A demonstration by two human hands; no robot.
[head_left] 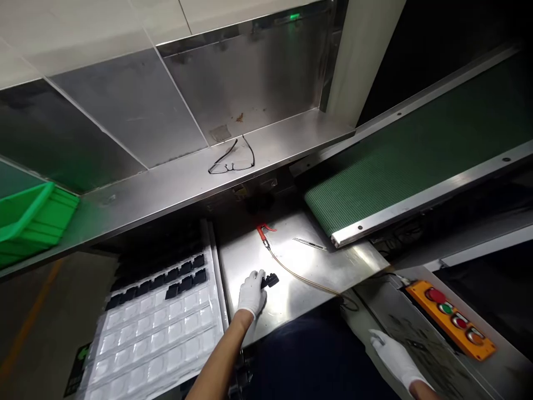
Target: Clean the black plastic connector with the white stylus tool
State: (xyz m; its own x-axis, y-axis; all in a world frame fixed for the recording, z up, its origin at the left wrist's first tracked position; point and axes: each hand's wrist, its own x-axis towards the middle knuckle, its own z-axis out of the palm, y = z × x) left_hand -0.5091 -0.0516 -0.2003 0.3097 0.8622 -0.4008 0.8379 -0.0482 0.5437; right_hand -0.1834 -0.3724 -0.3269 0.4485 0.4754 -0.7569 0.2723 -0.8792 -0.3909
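My left hand (252, 291), in a white glove, rests on the steel worktop (308, 266) with its fingers closed around a small black part (270, 280). Left of it lies a clear blister tray (154, 333) with several black parts in its far rows and empty pockets nearer me. My right hand (395, 358), also gloved, lies flat with fingers apart on a steel panel at the lower right, holding nothing.
A red-handled air nozzle (264, 230) with a tan hose and a pair of tweezers (310, 243) lie on the worktop. A green conveyor belt (416, 161) slopes away right. Eyeglasses (232, 161) sit on the upper shelf, a green bin (29, 222) far left, an orange button box (452, 319) right.
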